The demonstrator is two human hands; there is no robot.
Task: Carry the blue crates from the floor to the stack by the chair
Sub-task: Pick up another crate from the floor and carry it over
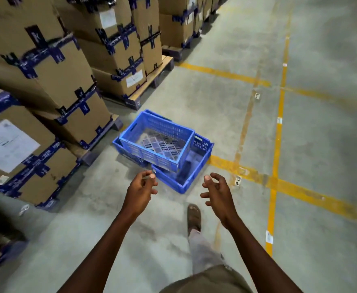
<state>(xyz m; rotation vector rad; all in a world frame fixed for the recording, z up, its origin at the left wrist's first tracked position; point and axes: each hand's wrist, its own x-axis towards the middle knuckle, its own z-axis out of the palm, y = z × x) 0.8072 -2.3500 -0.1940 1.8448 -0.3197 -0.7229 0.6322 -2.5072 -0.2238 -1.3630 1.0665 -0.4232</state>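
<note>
Blue plastic crates lie in a loose pile on the concrete floor ahead of me. The top crate (152, 138) is tilted and rests across a lower crate (196, 166); a third one (129, 152) peeks out beneath on the left. My left hand (140, 191) hovers just short of the pile's near corner, fingers loosely curled, holding nothing. My right hand (216, 192) is held out to the right of that corner, fingers spread and bent, also holding nothing. No chair or stack of crates is in view.
Tall stacks of taped cardboard boxes (67, 81) on pallets (152, 75) line the left side. Yellow floor lines (276, 166) cross the concrete on the right. My foot in a sandal (194, 216) is stepping forward below the crates.
</note>
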